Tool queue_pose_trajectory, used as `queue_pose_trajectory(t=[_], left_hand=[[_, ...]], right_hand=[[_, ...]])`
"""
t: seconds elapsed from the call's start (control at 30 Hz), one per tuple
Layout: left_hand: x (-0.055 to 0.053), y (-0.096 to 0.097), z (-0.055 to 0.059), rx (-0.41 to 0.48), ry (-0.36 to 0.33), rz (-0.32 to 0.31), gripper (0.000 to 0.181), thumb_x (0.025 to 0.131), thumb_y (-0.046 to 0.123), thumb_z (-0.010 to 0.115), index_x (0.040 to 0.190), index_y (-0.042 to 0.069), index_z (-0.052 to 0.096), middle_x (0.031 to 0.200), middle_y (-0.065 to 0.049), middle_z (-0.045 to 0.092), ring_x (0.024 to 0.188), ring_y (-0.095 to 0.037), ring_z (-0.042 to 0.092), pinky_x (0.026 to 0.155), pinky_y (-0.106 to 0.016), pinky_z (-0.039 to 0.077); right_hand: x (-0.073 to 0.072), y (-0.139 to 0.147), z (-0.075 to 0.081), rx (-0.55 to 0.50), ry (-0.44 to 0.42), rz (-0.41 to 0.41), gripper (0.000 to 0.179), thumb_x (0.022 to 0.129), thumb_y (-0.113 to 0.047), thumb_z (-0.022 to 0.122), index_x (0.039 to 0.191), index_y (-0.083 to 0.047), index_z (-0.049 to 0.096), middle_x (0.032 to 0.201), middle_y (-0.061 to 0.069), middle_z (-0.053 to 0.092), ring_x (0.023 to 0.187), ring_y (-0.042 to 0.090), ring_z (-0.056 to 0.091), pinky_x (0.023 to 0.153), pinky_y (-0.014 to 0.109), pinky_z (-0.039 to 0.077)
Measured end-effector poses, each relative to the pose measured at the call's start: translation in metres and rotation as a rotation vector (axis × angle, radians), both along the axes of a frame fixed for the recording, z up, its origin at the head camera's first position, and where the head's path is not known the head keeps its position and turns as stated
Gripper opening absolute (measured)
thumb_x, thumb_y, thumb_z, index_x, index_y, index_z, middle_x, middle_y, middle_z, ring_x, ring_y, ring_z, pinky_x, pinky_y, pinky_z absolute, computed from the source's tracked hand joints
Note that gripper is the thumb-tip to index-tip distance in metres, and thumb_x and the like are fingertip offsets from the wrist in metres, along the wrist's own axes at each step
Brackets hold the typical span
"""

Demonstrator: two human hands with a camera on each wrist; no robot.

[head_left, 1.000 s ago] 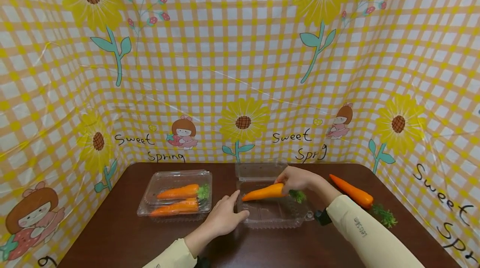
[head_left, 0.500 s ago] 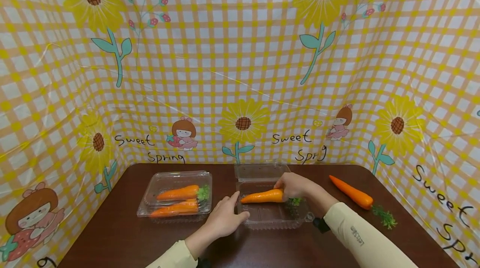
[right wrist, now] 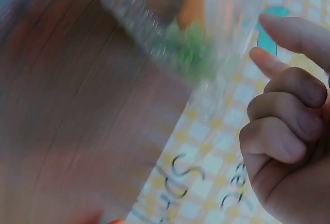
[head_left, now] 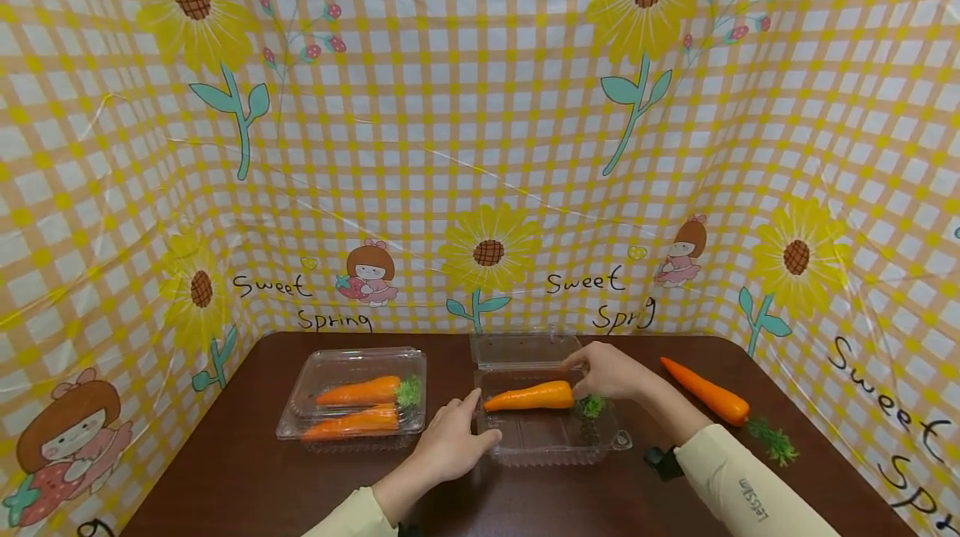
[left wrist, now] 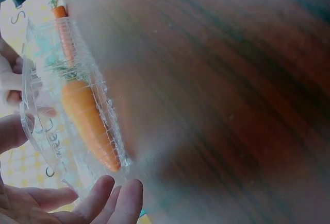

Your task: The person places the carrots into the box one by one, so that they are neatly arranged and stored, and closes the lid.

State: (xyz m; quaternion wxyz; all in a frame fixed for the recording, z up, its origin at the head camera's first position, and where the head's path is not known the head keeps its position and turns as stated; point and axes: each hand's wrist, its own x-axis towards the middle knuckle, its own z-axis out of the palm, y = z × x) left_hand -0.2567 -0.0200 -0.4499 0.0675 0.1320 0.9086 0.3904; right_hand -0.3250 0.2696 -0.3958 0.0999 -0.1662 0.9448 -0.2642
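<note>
An orange carrot (head_left: 528, 396) with a green leafy top lies in a clear plastic clamshell box (head_left: 551, 458), whose lid (head_left: 525, 349) stands raised at the back. My left hand (head_left: 450, 439) rests at the box's left side, fingertips along its wall and the thumb near the front corner. In the left wrist view the carrot (left wrist: 87, 116) shows through the ribbed wall. Just over the carrot's leafy end is my right hand (head_left: 611, 372), holding nothing. The right wrist view shows that hand (right wrist: 289, 116) with thumb and forefinger apart and the other fingers curled in.
To the left sits a closed clear box (head_left: 292, 429) with two carrots (head_left: 360, 391) inside. Another carrot (head_left: 705, 391) lies on the dark brown table (head_left: 247, 470) at the right. Checked cloth walls (head_left: 480, 120) with sunflowers enclose the table on three sides.
My right hand has lowered the carrot into the open box, let go of it and drawn slightly up and right. The left hand has stayed at the box's side.
</note>
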Motion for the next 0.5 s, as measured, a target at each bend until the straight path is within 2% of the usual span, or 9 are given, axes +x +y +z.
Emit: queue_pose_trajectory(t=[0.13, 0.2, 0.23, 0.3, 0.33, 0.37, 0.43, 0.47, 0.5], left_hand=[[0.001, 0.0, 0.001, 0.001, 0.0, -0.001, 0.077, 0.093, 0.044, 0.067, 0.156, 0.009, 0.039, 0.154, -0.028, 0.039, 0.143, -0.048, 0.035, 0.108, -0.068, 0.033], [0.0, -0.001, 0.001, 0.0, 0.002, -0.002, 0.077, 0.093, 0.044, 0.067, 0.156, 0.009, 0.039, 0.154, -0.028, 0.04, 0.142, -0.048, 0.036, 0.107, -0.068, 0.034], [0.0, -0.001, 0.001, 0.0, 0.003, -0.003, 0.077, 0.093, 0.044, 0.067, 0.156, 0.009, 0.039, 0.153, -0.027, 0.041, 0.142, -0.047, 0.038, 0.107, -0.067, 0.035], [0.0, -0.001, 0.001, 0.002, 0.003, -0.004, 0.078, 0.093, 0.044, 0.067, 0.156, 0.009, 0.039, 0.153, -0.026, 0.042, 0.141, -0.046, 0.039, 0.106, -0.067, 0.037], [0.0, -0.001, 0.001, 0.003, 0.003, -0.004, 0.078, 0.093, 0.045, 0.067, 0.156, 0.009, 0.039, 0.153, -0.026, 0.042, 0.14, -0.046, 0.04, 0.105, -0.066, 0.037], [0.0, -0.001, 0.0, 0.005, 0.004, -0.005, 0.078, 0.093, 0.045, 0.067, 0.156, 0.009, 0.039, 0.152, -0.026, 0.043, 0.14, -0.045, 0.04, 0.105, -0.066, 0.038], [0.0, -0.001, 0.0, 0.007, 0.007, -0.007, 0.078, 0.093, 0.045, 0.067, 0.156, 0.009, 0.038, 0.152, -0.025, 0.043, 0.139, -0.045, 0.041, 0.104, -0.066, 0.038], [0.0, -0.001, 0.0, 0.008, 0.009, -0.007, 0.078, 0.093, 0.045, 0.068, 0.156, 0.009, 0.039, 0.152, -0.025, 0.044, 0.139, -0.045, 0.042, 0.104, -0.065, 0.039], [0.0, -0.001, -0.001, 0.007, 0.013, -0.008, 0.078, 0.093, 0.045, 0.068, 0.156, 0.009, 0.039, 0.151, -0.025, 0.044, 0.138, -0.045, 0.042, 0.104, -0.065, 0.039]], right_hand=[[0.006, 0.028, 0.005, -0.115, 0.001, -0.027, 0.043, 0.088, -0.011, 0.075, 0.13, -0.001, 0.067, 0.079, 0.004, 0.067, 0.057, 0.016, 0.044, 0.059, 0.032, 0.037], [0.009, 0.044, 0.008, -0.169, -0.012, -0.063, 0.044, 0.091, -0.014, 0.073, 0.132, 0.001, 0.065, 0.058, -0.003, 0.047, 0.05, 0.012, 0.028, 0.056, 0.03, 0.035], [0.011, 0.052, 0.009, -0.193, -0.018, -0.082, 0.046, 0.092, -0.015, 0.072, 0.134, 0.002, 0.063, 0.055, -0.005, 0.039, 0.051, 0.013, 0.03, 0.054, 0.031, 0.034], [0.016, 0.067, 0.012, -0.202, -0.022, -0.132, 0.049, 0.094, -0.022, 0.071, 0.136, 0.0, 0.061, 0.056, 0.003, 0.05, 0.05, 0.019, 0.038, 0.054, 0.031, 0.035], [0.018, 0.074, 0.013, -0.205, -0.019, -0.152, 0.05, 0.094, -0.024, 0.071, 0.137, 0.0, 0.061, 0.058, 0.01, 0.054, 0.05, 0.027, 0.037, 0.052, 0.032, 0.037], [0.021, 0.082, 0.014, -0.201, -0.008, -0.167, 0.052, 0.094, -0.027, 0.071, 0.137, -0.001, 0.06, 0.069, 0.016, 0.063, 0.058, 0.034, 0.049, 0.051, 0.034, 0.037], [0.026, 0.095, 0.017, -0.178, 0.016, -0.19, 0.055, 0.095, -0.032, 0.07, 0.138, -0.001, 0.06, 0.108, 0.03, 0.069, 0.089, 0.05, 0.061, 0.057, 0.035, 0.045], [0.028, 0.102, 0.017, -0.18, 0.021, -0.204, 0.056, 0.095, -0.033, 0.07, 0.139, -0.001, 0.059, 0.126, 0.035, 0.061, 0.084, 0.048, 0.061, 0.057, 0.036, 0.046], [0.03, 0.108, 0.017, -0.198, 0.015, -0.223, 0.057, 0.095, -0.033, 0.07, 0.139, 0.0, 0.058, 0.128, 0.036, 0.06, 0.067, 0.041, 0.055, 0.054, 0.037, 0.045]])
